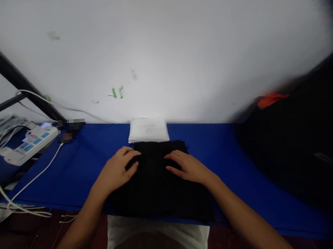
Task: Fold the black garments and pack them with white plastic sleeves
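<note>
Both hands lie flat, fingers spread, on black cloth point(156, 185): left hand point(117, 170), right hand point(186, 167); white stack point(148, 129) beyond, on blue table point(81, 167).

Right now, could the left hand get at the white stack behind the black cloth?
Probably yes: the left hand rests on the black cloth, and nothing stands between it and the white stack.

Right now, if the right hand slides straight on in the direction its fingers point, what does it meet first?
The right hand lies flat on the black cloth, fingers pointing left and a little away. Straight on, it would probably meet the left hand first, whose fingertips rest on the same cloth just across a short gap.
</note>
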{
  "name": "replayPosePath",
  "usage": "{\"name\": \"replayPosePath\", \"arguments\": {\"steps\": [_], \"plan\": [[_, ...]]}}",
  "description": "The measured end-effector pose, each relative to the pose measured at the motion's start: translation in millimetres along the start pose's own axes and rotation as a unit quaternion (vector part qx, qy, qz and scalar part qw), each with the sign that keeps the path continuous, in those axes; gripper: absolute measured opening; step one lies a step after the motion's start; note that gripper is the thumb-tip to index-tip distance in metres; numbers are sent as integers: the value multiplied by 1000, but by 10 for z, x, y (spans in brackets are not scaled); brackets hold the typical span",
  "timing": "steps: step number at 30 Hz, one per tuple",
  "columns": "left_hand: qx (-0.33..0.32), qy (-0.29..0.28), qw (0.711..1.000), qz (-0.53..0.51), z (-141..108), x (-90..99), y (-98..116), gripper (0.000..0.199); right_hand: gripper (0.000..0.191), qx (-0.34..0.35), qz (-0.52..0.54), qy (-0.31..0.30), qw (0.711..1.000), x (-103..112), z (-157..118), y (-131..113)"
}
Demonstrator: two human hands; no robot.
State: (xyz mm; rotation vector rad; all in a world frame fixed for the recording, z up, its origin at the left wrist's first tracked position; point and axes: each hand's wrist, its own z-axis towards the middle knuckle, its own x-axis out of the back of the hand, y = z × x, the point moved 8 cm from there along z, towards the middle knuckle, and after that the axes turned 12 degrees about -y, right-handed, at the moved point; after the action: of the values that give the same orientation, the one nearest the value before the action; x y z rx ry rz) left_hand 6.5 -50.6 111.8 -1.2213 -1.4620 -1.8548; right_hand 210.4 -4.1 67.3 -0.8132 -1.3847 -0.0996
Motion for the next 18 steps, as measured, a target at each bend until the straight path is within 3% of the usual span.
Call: {"name": "replayPosePath", "arguments": {"steps": [2, 4, 8, 10, 13, 16, 18], "plan": [[-19, -63, 998, 9, 14, -231, 91, 46, 30, 2, -4, 0, 1000, -3, 1, -5], [-19, -50, 998, -17, -45, -302, 43, 48, 31, 2, -6, 2, 1000, -6, 0, -3], [56, 158, 983, -75, -370, -93, -405, 24, 31, -2, -10, 1, 1000, -18, -2, 8], [126, 220, 966, -45, -556, -59, -645, 26, 31, -3, -10, -1, 1000, -21, -1, 11], [184, 188, 965, 2, -655, -183, -826, 39, 31, -3, -10, -2, 1000, -21, 3, 11], [174, 131, 976, 26, -594, -299, -800, 41, 29, 0, -8, 1, 1000, -17, 7, 11], [170, 127, 976, 43, -529, -263, -745, 35, 28, -3, -7, 3, 1000, -16, 7, 18]]}}
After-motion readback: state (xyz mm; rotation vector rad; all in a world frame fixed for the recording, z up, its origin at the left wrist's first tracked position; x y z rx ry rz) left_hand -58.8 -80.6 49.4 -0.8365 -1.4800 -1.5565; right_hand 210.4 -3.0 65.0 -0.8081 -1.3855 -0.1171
